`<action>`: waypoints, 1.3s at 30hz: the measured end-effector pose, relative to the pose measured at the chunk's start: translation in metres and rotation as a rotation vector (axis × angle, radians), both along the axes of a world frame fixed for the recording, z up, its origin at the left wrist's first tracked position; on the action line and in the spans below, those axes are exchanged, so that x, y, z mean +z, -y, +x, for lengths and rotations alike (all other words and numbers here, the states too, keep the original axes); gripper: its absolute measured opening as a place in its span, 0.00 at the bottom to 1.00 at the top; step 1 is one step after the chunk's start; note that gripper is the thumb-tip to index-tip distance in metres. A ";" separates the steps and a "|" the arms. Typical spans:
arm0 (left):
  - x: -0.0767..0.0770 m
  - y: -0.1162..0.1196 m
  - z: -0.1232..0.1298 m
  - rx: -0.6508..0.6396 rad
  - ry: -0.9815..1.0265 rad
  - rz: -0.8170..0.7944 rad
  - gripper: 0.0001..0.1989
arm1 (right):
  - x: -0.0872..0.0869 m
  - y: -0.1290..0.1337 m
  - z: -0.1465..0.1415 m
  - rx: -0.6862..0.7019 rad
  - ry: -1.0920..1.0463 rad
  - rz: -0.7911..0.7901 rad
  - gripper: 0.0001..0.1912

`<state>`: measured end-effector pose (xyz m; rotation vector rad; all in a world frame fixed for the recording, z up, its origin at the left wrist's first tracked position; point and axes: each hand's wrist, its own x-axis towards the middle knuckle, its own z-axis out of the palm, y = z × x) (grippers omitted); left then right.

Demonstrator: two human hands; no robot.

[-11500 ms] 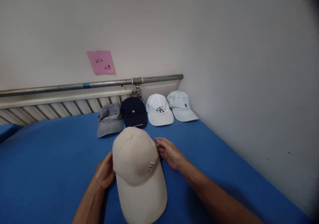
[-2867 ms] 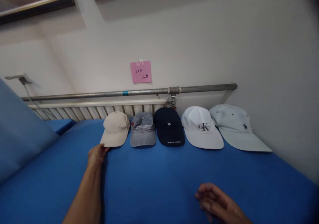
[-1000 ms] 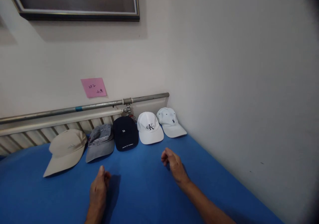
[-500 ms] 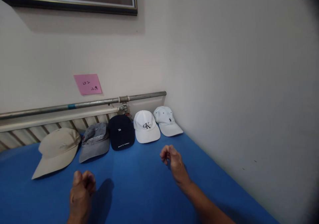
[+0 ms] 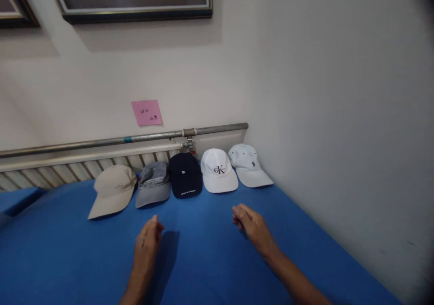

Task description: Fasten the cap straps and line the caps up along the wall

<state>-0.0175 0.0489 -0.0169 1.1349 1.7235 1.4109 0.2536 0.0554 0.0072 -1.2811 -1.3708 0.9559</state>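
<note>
Several caps stand in a row on a blue surface [image 5: 203,251], brims toward me. From left to right they are a beige cap [image 5: 113,190], a grey cap [image 5: 153,185], a black cap [image 5: 185,176], a white cap [image 5: 219,171] with dark letters, and a pale cap [image 5: 250,165] with a small dark emblem. My left hand [image 5: 146,241] hovers in front of the grey cap, fingers curled in and nothing visible in them. My right hand [image 5: 252,230], also loosely closed with nothing showing, hangs in front of the white and pale caps. Neither hand touches a cap.
Behind the row, a radiator [image 5: 68,174] and a metal pipe [image 5: 152,137] run along the back wall. A pink note [image 5: 147,112] is stuck above them, under a framed picture [image 5: 135,13]. A bare side wall [image 5: 339,138] borders the surface on the right.
My view has turned left, so everything sits further right in the picture. My left hand has come closer to my right hand. The caps keep their places in the row.
</note>
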 end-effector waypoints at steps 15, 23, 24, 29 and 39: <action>-0.022 -0.009 0.009 -0.261 -0.180 0.044 0.21 | -0.016 -0.001 -0.019 0.214 0.323 -0.092 0.20; -0.024 -0.008 0.012 -0.322 -0.273 0.057 0.19 | -0.025 -0.001 -0.019 0.247 0.374 -0.076 0.18; -0.025 -0.008 0.012 -0.328 -0.284 0.057 0.19 | -0.025 -0.001 -0.020 0.246 0.378 -0.074 0.18; -0.027 -0.008 0.014 -0.351 -0.318 0.051 0.19 | -0.027 -0.003 -0.020 0.235 0.394 -0.065 0.18; -0.027 -0.006 0.015 -0.371 -0.355 0.044 0.18 | -0.029 -0.002 -0.019 0.242 0.417 -0.043 0.17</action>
